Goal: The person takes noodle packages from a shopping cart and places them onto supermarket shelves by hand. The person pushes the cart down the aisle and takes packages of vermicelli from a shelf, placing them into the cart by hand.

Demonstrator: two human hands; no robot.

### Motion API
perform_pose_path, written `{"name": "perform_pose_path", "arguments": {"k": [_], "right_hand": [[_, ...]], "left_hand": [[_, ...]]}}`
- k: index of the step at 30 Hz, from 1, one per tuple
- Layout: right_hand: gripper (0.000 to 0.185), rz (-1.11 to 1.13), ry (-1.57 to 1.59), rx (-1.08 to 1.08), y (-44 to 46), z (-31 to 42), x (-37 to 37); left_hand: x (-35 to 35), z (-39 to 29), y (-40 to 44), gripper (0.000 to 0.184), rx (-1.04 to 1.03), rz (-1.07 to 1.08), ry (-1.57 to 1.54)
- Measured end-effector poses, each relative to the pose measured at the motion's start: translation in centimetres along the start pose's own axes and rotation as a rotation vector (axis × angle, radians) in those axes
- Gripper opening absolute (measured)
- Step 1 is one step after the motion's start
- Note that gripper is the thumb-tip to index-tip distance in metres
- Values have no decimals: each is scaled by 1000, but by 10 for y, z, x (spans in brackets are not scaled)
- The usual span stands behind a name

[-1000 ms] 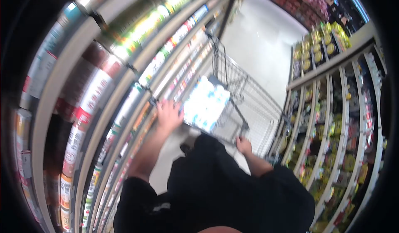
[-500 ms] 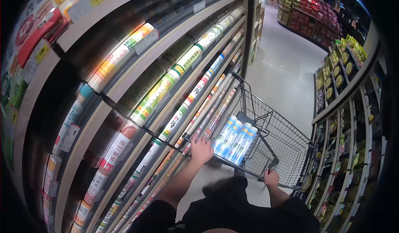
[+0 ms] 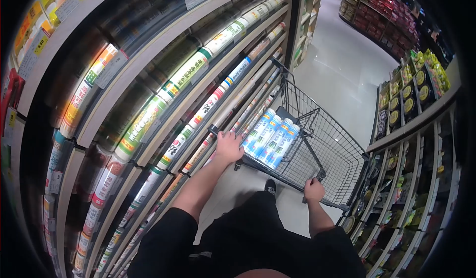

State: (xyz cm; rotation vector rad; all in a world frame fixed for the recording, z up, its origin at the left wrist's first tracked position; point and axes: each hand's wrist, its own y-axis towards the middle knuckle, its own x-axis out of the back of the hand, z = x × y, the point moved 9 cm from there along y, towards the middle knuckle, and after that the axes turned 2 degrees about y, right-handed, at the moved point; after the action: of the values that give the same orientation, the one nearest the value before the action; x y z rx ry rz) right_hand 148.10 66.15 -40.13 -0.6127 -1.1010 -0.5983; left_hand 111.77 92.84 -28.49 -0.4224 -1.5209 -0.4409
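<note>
Blue-and-white tubes (image 3: pixel 275 141) lie in the cart (image 3: pixel 337 151) at its near-left corner, pointing forward-right, just right of the nearer left hand (image 3: pixel 229 147), grip unclear; the right hand (image 3: pixel 314 190) clasps its near edge.

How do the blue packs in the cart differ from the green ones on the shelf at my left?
Colour: the blue packs have blue-and-white wrapping; the green packs are green and white.
Place: the blue packs are in the cart; the green packs are on the shelf.
Layout: the blue packs lie side by side; the green packs run end to end.
Shared: both are long, rounded and printed.
</note>
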Motion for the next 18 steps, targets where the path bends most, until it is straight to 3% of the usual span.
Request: {"name": "perform_pose_path", "arguments": {"k": [4, 8, 13, 18], "right_hand": [[38, 11, -26, 24, 56, 4, 4], [42, 151, -30, 16, 110, 12, 5], [47, 230, -21, -8, 158, 19, 9], [48, 262, -12, -23, 186, 21, 11]], "left_hand": [[-11, -10, 48, 52, 37, 146, 58], [-7, -16, 93, 76, 17, 403, 46], [-10, -23, 133, 72, 89, 507, -16], [-3, -33, 161, 64, 45, 443, -21]]}}
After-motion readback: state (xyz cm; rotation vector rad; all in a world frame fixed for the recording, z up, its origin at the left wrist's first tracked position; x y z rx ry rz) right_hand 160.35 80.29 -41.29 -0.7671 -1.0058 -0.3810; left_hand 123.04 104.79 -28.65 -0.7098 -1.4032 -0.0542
